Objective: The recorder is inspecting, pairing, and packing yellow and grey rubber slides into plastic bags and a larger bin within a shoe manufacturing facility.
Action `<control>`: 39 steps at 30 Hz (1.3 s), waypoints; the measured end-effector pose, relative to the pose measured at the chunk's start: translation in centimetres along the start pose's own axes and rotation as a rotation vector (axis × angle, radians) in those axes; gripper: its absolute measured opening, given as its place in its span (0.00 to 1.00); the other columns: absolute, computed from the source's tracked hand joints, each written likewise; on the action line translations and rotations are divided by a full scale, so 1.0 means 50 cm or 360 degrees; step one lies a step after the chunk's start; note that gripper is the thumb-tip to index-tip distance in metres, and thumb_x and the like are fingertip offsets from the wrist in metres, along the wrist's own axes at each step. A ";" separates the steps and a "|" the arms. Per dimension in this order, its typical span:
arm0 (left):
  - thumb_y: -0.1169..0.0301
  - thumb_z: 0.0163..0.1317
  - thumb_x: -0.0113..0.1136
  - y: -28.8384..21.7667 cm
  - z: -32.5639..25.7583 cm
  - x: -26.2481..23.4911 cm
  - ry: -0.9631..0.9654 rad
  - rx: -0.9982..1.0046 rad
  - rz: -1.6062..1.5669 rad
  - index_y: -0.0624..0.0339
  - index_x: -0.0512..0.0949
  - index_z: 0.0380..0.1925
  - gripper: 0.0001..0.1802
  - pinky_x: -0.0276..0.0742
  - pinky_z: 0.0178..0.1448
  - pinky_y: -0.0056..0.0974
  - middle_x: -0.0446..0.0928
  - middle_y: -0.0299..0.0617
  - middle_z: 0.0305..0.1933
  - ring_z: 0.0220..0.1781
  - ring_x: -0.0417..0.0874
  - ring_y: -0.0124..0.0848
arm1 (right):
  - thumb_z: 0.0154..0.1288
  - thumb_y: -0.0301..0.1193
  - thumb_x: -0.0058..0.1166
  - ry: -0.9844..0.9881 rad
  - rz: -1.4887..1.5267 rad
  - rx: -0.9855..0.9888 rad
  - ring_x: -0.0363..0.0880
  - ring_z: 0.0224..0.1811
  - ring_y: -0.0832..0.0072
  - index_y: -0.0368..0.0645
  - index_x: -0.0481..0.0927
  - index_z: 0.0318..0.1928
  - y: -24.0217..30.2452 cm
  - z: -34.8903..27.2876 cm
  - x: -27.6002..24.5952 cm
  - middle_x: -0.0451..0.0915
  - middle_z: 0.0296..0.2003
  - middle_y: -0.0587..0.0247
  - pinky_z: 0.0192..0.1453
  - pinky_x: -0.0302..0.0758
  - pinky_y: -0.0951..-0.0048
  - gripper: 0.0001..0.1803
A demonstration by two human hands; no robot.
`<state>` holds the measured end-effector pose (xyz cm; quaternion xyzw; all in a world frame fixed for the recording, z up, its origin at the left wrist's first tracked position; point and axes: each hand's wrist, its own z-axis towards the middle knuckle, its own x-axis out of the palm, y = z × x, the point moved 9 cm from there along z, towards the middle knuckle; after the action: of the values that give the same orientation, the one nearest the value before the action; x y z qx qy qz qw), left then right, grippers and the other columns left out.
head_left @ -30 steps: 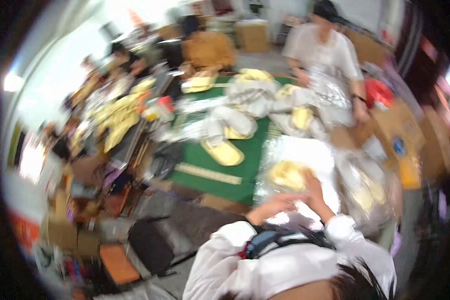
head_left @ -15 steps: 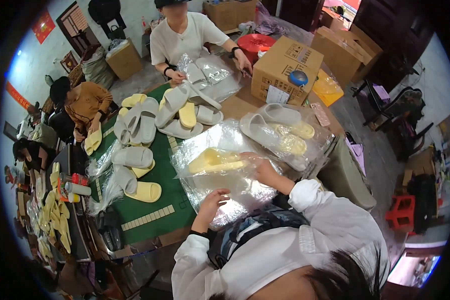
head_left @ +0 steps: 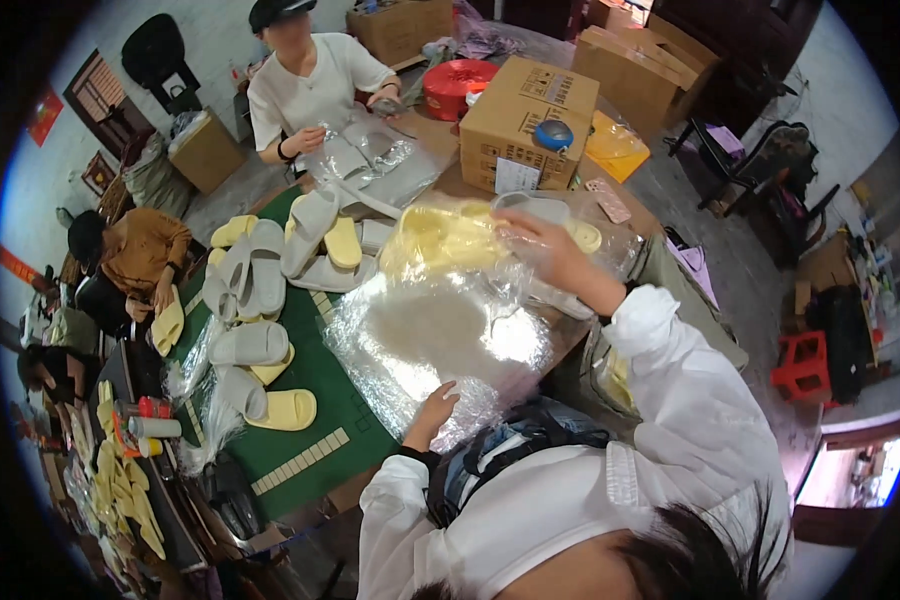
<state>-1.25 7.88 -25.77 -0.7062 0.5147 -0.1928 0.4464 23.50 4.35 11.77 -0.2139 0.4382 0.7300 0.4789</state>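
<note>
My right hand [head_left: 548, 245] grips the edge of a clear plastic bag with yellow slippers [head_left: 448, 238] inside, raised over the far side of a stack of shiny clear bags [head_left: 425, 325]. My left hand [head_left: 433, 414] rests at the near edge of that stack, fingers stretched out, holding nothing. Behind my right hand, a bagged grey slipper [head_left: 532, 207] shows in part; my hand and the lifted bag cover the rest of that pile. Loose grey slippers [head_left: 262, 270] and yellow slippers [head_left: 290, 410] lie on the green table mat [head_left: 345, 400] to the left.
A cardboard box [head_left: 525, 125] with a blue-topped round object [head_left: 553, 135] stands at the far right of the table. Across from me, a person in white [head_left: 315, 90] handles bagged grey slippers. Another person [head_left: 135, 250] sits at left holding a yellow slipper. A red tub [head_left: 455, 88] stands behind.
My right hand has carried the bagged yellow slippers up and away from me, toward the bagged pile. My left hand stays near the stack's front edge. The view has shifted slightly.
</note>
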 end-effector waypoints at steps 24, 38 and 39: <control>0.63 0.58 0.49 -0.014 -0.016 0.015 0.0107 -0.0015 0.0165 0.55 0.67 0.56 0.25 0.65 0.57 0.39 0.72 0.58 0.51 0.54 0.72 0.48 | 0.51 0.24 0.46 0.0474 -0.1175 0.0251 0.69 0.53 0.63 0.49 0.74 0.49 -0.295 -0.203 0.082 0.72 0.49 0.61 0.52 0.68 0.64 0.21; 0.61 0.59 0.48 -0.028 -0.029 0.012 0.0008 0.0001 0.0310 0.57 0.68 0.55 0.24 0.65 0.58 0.39 0.71 0.54 0.53 0.55 0.71 0.45 | 0.49 0.19 0.44 0.0789 -0.0917 0.0680 0.64 0.59 0.62 0.55 0.71 0.55 -0.353 -0.309 -0.024 0.67 0.57 0.61 0.60 0.61 0.62 0.30; 0.61 0.59 0.48 -0.038 -0.030 0.013 0.0000 0.0009 0.0306 0.57 0.68 0.55 0.24 0.65 0.58 0.39 0.71 0.54 0.53 0.55 0.71 0.45 | 0.49 0.19 0.44 0.0785 -0.0923 0.0670 0.64 0.59 0.62 0.55 0.71 0.55 -0.357 -0.304 -0.027 0.67 0.57 0.61 0.60 0.61 0.62 0.30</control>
<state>-1.05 6.78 -23.54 -0.6524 0.5794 -0.1505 0.4647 38.28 -6.38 -2.97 -0.3939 0.6006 0.3869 0.5784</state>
